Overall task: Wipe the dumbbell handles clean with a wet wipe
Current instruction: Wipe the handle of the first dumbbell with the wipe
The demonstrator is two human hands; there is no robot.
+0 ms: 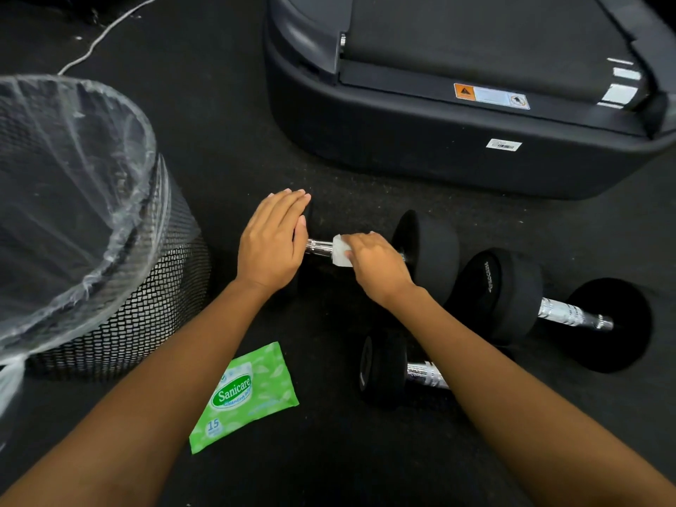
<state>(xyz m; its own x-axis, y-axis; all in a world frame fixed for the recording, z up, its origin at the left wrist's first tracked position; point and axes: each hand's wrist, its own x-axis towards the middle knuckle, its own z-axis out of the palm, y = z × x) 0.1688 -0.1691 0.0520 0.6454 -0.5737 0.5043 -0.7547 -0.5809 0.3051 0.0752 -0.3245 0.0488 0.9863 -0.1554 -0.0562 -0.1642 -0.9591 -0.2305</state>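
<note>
There are three black rubber-headed dumbbells with chrome handles: the far dumbbell [428, 250], the right dumbbell [504, 290] and the near dumbbell [384, 371], probably whole though its right end is hidden. One white wet wipe [342, 250], one green wipes packet [245, 393], one black mesh bin with clear liner [146, 316], one dark treadmill [402, 140], one white cable [106, 31].

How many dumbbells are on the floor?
3. The far dumbbell is being wiped, the right dumbbell lies beside it, the near dumbbell partly beneath the right forearm. Others may be hidden.
</note>
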